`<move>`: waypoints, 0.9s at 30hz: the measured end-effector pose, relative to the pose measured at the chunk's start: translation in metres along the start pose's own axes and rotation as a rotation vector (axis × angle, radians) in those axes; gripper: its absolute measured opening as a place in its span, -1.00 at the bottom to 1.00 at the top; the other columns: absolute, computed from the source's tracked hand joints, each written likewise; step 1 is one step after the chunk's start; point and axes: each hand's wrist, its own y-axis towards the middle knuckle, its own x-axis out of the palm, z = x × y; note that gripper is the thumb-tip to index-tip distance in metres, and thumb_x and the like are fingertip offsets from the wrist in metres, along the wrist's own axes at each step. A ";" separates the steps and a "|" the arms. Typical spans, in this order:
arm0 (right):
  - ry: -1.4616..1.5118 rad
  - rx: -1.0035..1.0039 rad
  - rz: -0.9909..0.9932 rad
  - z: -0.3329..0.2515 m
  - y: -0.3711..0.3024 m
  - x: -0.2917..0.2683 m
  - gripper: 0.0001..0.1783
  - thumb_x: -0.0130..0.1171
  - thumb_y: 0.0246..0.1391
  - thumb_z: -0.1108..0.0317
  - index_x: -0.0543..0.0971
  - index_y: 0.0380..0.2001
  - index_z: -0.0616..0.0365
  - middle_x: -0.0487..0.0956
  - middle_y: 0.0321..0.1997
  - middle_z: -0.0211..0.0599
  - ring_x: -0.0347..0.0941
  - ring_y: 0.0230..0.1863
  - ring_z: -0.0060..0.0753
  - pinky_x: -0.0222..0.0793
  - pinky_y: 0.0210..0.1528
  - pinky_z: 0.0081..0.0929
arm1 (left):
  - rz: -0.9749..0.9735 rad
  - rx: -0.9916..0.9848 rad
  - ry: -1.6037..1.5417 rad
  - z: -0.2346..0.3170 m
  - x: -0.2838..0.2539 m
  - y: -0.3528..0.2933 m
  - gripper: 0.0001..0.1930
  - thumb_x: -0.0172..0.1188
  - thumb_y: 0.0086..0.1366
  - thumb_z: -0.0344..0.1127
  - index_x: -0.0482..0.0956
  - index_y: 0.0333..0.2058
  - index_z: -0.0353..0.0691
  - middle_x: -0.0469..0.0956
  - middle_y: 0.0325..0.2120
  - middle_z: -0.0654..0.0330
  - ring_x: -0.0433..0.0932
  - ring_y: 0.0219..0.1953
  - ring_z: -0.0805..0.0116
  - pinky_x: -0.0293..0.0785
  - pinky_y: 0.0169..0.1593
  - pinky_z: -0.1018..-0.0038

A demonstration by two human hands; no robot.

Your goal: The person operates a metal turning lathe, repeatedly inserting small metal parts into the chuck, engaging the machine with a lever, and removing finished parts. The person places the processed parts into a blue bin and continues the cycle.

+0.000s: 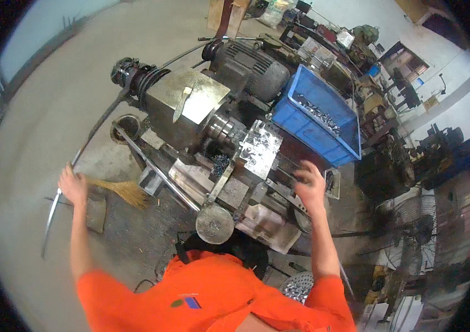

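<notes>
Workshop floor; left hand (pixel 72 185) fingers clamped on rod (pixel 82 149), right hand (pixel 311 185) fingers apart by lathe (pixel 213 130), blue bin (pixel 323 119).

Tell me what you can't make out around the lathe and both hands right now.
Head view only:
- Right hand: motion-blurred, so what it touches is unclear.
- Left hand on the long lever: grip hidden by the hand's back.
- Blue bin: its metal parts are too small to identify.
</notes>
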 end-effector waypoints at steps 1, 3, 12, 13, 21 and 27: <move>-0.135 -0.068 0.038 0.027 -0.022 -0.018 -0.70 0.11 -0.46 0.52 0.59 -0.46 0.18 0.46 -0.03 -0.09 0.41 -0.04 -0.12 0.31 -0.02 -0.40 | -0.034 -0.001 0.005 0.002 -0.001 0.000 -0.51 0.12 -0.09 -0.32 0.40 -0.08 -0.23 0.44 -0.30 0.05 0.41 -0.21 0.09 0.28 -0.12 0.25; -0.177 0.138 0.067 0.054 -0.069 -0.048 -0.69 0.10 -0.44 0.51 0.61 -0.44 0.12 0.48 -0.04 -0.11 0.39 0.00 -0.10 0.29 0.02 -0.41 | -0.079 -0.064 -0.017 0.008 -0.004 -0.002 -0.51 0.13 -0.08 -0.30 0.40 -0.07 -0.24 0.45 -0.28 0.04 0.41 -0.19 0.07 0.28 -0.11 0.24; -0.418 1.086 -0.051 0.148 -0.267 -0.128 -0.44 0.18 -0.44 0.31 0.53 -0.18 0.17 0.47 -0.07 0.02 0.39 -0.05 -0.01 0.28 0.02 -0.26 | -0.727 0.145 -0.467 0.083 0.070 -0.087 -0.55 0.14 0.02 -0.21 0.43 -0.06 -0.16 0.51 -0.18 0.01 0.47 -0.12 0.02 0.39 -0.08 0.26; -0.629 0.939 -0.024 0.167 -0.298 -0.133 -0.45 0.18 -0.45 0.30 0.53 -0.20 0.19 0.49 -0.14 0.01 0.41 -0.10 0.00 0.29 -0.01 -0.24 | -0.916 0.124 -0.421 0.099 0.093 -0.098 -0.54 0.16 0.01 -0.18 0.43 -0.07 -0.16 0.50 -0.17 -0.01 0.48 -0.13 0.01 0.39 -0.08 0.26; -0.870 0.947 -0.074 0.170 -0.350 -0.112 -0.61 0.12 -0.44 0.28 0.53 -0.39 0.20 0.54 -0.40 0.03 0.45 -0.32 0.05 0.37 -0.18 -0.20 | -0.701 0.952 0.165 0.133 0.120 -0.049 -0.73 0.15 0.02 -0.26 0.49 -0.23 0.03 0.57 -0.38 0.17 0.56 -0.30 0.20 0.45 -0.28 0.31; -0.830 0.947 0.017 0.156 -0.362 -0.106 -0.68 0.17 -0.48 0.26 0.52 -0.50 0.13 0.53 -0.55 -0.03 0.48 -0.41 0.07 0.40 -0.29 -0.12 | -0.835 0.498 -0.221 0.115 0.129 -0.065 -0.70 0.19 0.00 -0.18 0.54 -0.23 -0.03 0.56 -0.41 0.06 0.55 -0.32 0.07 0.46 -0.27 0.23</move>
